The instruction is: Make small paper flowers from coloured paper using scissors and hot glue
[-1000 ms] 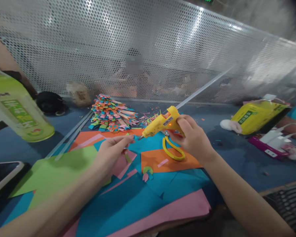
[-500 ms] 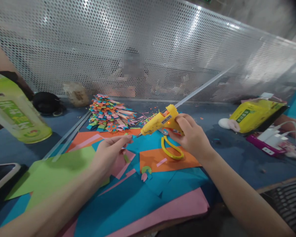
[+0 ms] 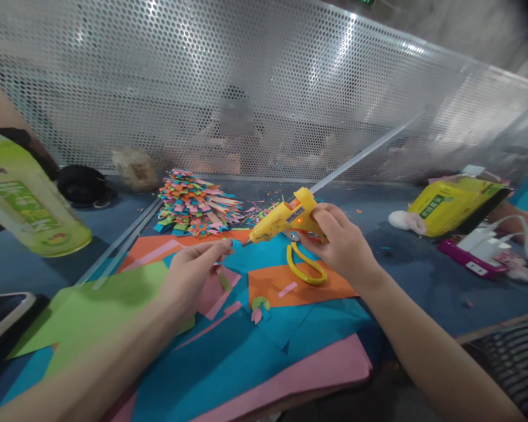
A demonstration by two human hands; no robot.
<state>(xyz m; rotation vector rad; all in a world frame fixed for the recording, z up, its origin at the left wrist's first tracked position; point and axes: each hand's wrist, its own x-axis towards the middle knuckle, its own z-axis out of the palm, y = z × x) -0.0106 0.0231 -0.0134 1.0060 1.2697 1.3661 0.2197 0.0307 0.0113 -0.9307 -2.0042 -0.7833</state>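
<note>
My right hand (image 3: 345, 237) is closed round the handle of a yellow hot glue gun (image 3: 286, 215). A long clear glue stick (image 3: 365, 153) sticks out of its back. In a pinch, my left hand (image 3: 198, 266) holds a small piece of coloured paper (image 3: 229, 246), mostly hidden by the fingers, close to the gun's nozzle. Under the gun lie scissors (image 3: 305, 271) with yellow handles, on orange paper (image 3: 268, 285). A small curled green paper piece with a pink tip (image 3: 259, 310) rests on the blue paper (image 3: 233, 363).
A cone of layered coloured paper strips (image 3: 196, 202) stands behind my left hand. At left are a green bottle (image 3: 35, 199), a phone (image 3: 4, 316) and loose glue sticks (image 3: 118, 249). To the right are a yellow pack (image 3: 449, 202) and a purple power strip (image 3: 475, 258). A perforated metal screen (image 3: 158, 88) runs behind.
Both hands stay nearly in place. The gun's nozzle remains close to the paper piece in my left hand; the view has shifted very slightly.
</note>
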